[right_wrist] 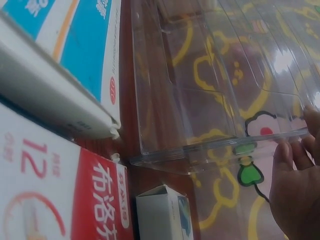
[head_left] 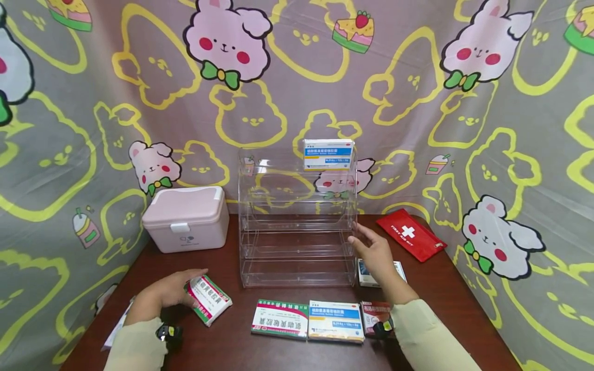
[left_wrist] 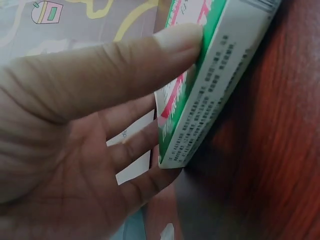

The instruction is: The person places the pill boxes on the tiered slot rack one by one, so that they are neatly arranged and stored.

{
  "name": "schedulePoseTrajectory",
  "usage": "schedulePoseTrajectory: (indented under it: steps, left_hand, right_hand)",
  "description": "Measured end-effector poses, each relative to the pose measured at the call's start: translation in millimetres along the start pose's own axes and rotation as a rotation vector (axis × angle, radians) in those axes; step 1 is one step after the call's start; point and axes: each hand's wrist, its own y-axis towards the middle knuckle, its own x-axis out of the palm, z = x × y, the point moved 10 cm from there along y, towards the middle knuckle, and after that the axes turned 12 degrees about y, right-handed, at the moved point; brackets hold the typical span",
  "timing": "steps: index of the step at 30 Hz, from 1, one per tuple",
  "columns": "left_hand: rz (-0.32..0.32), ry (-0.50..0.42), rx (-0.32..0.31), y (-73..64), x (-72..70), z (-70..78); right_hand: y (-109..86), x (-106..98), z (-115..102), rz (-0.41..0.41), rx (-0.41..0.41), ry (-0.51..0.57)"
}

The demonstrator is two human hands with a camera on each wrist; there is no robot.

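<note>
My left hand (head_left: 169,289) grips a white, green and pink medicine box (head_left: 209,300) at the left of the table. Its thumb (left_wrist: 165,55) lies on the printed face, with fingers behind. A clear tiered display rack (head_left: 298,282) stands mid-table. My right hand (head_left: 377,257) holds the rack's right side panel, the thumb and fingers on either side of its edge in the right wrist view. On the rack's top tier stands a blue-and-white medicine box (head_left: 327,154).
In front of the rack lie another green-and-pink box (head_left: 280,319), a blue-and-white box (head_left: 335,322) and a red-and-white box (head_left: 374,315). A small white box (head_left: 366,278) is partly behind my right arm. A pink lidded case (head_left: 185,226) and red first aid pouch (head_left: 410,234) flank the rack.
</note>
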Motion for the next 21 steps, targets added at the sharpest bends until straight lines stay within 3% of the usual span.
schedulePoseTrajectory:
  steps: [4, 12, 21]
  left_hand:
    - [0.020, 0.039, -0.038, -1.3, 0.0, -4.1]
    - [-0.014, 0.086, -0.119, -4.9, 1.6, -9.9]
    - [0.091, 0.078, -0.097, -5.5, -10.9, -9.6]
  right_hand:
    - [-0.3, 0.6, 0.3, 0.009, -0.003, -0.018]
    - [-0.8, 0.8, 0.4, 0.009, 0.008, -0.006]
    - [-0.9, 0.8, -1.8, 0.007, 0.011, -0.007]
